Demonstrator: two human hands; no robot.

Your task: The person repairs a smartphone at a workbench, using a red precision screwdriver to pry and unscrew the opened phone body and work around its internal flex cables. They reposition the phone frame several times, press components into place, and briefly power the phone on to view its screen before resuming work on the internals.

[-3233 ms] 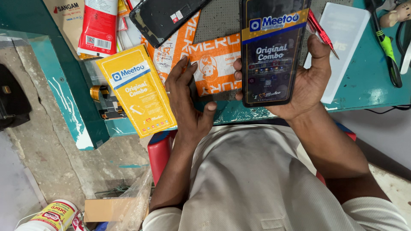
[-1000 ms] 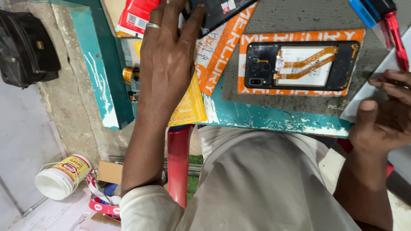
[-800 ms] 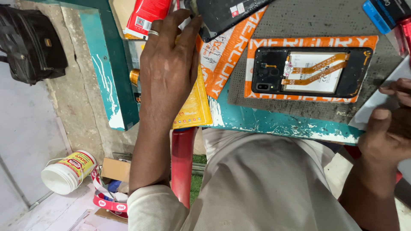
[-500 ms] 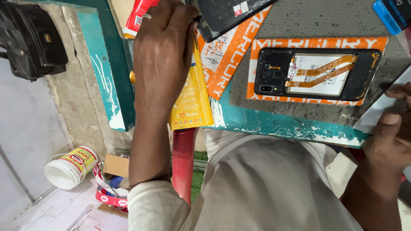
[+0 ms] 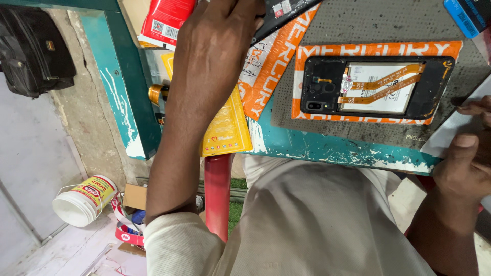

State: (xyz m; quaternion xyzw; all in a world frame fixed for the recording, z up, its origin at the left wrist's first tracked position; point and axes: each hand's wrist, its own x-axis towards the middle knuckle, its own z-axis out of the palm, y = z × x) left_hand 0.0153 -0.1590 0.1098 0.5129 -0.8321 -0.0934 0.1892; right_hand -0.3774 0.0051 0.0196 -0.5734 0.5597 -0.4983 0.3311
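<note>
Reaching to the desk's far edge, the left hand [image 5: 217,56] closes on a dark phone panel [image 5: 286,13]: thin, light, probably brittle, best pinched by its edges. The right hand [image 5: 468,163] pinches a white sheet [image 5: 450,135].

Glossy yellow packet [image 5: 227,128], matt perforated grey mat [image 5: 378,23], chipped teal painted table [image 5: 327,148], perhaps wood.

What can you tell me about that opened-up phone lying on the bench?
The opened phone lies flat, back side up, its rear cover off. A black frame surrounds a pale battery crossed by two orange ribbon cables, with camera lenses at its left end. It rests on an orange printed sheet over a grey perforated mat. Neither hand touches it; the right hand is nearest.
</note>
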